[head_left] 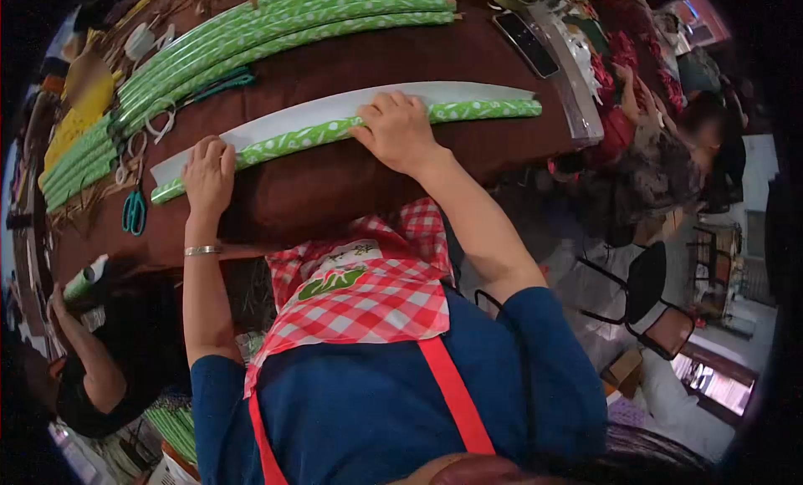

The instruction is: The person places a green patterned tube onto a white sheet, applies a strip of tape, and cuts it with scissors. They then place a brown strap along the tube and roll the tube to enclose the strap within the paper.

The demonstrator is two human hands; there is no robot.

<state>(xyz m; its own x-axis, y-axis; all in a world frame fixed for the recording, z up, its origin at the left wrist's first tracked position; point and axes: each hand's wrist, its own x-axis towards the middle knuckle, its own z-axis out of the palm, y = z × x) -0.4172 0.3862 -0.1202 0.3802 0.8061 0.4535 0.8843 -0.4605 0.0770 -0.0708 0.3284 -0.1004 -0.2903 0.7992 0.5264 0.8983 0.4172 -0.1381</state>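
A sheet of green-and-white patterned wrapping paper (293, 140) lies across the brown-covered table, partly rolled into a long thin tube. Its white back (309, 109) shows as a strip on the far side of the tube. My left hand (207, 177) is closed over the tube near its left end, fingers bent down onto it. Right of the middle, my right hand (397, 132) presses on the same tube with curled fingers and the thumb toward the left. What lies beneath both palms is hidden.
Several finished green tubes (284, 38) lie at the back of the table. Teal-handled scissors (134, 211) rest at the left, another teal-handled tool (224, 82) behind. A phone (525, 44) lies at the back right. Other people sit on both sides; a chair (648, 297) stands at the right.
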